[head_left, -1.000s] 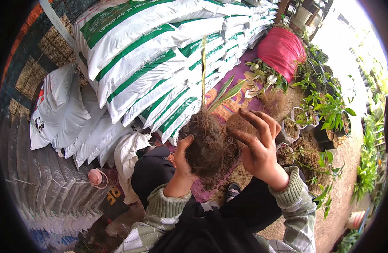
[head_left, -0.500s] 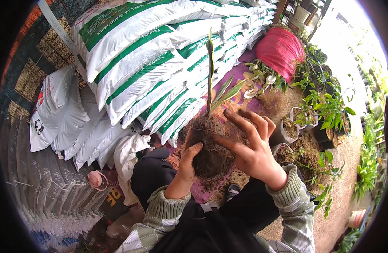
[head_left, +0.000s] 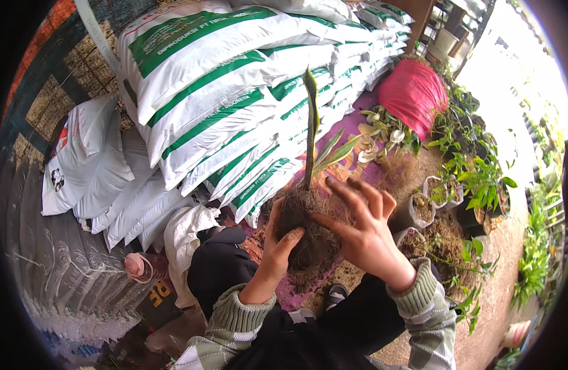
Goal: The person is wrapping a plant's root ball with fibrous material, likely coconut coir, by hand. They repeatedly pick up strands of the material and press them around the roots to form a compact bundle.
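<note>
A snake plant (head_left: 312,117) with long, yellow-edged leaves stands upright between my hands, its roots bare of any pot. My left hand (head_left: 273,250) is wrapped round the left side of the dark soil and root ball (head_left: 308,237), thumb across its front. On the other side, my right hand (head_left: 367,225) has its fingers stretched and spread. One of its fingers reaches onto the upper root ball; the others are held apart above it. Soil darkens the fingers of both hands. The far side of the root ball is hidden.
White sacks with green bands (head_left: 216,92) are stacked at the far left. A pink-red sack (head_left: 413,95) lies at the back right, near potted leafy plants (head_left: 475,166) and soil-filled grow bags (head_left: 423,209). A purple mat (head_left: 358,123) covers the floor beyond my knees.
The snake plant and both hands sit slightly lower in view, as do the sacks. My left thumb has shifted a little on the root ball. My right hand stays spread against it.
</note>
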`<state>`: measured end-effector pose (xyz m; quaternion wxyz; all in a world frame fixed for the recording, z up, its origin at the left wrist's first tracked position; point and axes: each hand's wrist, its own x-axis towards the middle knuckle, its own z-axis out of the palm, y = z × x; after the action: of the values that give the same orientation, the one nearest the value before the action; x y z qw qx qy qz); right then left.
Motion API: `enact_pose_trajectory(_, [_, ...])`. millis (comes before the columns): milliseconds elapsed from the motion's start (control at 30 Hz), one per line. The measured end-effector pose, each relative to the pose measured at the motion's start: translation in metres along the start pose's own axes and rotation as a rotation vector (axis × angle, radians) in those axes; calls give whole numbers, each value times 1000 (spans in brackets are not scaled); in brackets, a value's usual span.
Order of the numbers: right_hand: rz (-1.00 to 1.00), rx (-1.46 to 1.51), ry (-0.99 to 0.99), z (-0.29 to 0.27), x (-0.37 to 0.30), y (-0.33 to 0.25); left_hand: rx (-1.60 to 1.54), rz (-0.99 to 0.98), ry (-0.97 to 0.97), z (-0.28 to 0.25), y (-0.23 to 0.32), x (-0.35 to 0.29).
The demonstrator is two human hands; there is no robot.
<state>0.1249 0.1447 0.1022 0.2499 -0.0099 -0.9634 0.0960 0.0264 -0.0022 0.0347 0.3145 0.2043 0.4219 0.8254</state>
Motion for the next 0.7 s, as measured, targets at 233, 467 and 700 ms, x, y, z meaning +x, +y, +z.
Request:
enact_pose_trajectory(233, [-38, -60, 19, 6, -4, -2, 86, 45, 11, -6, -5, -1])
enact_pose_trajectory(467, [-130, -43, 31, 5, -1, -6, 38, 62, 26, -12, -10, -1])
enact_pose_trajectory(700, [-62, 60, 25, 8, -2, -7, 71, 95, -1, -10, -1, 2])
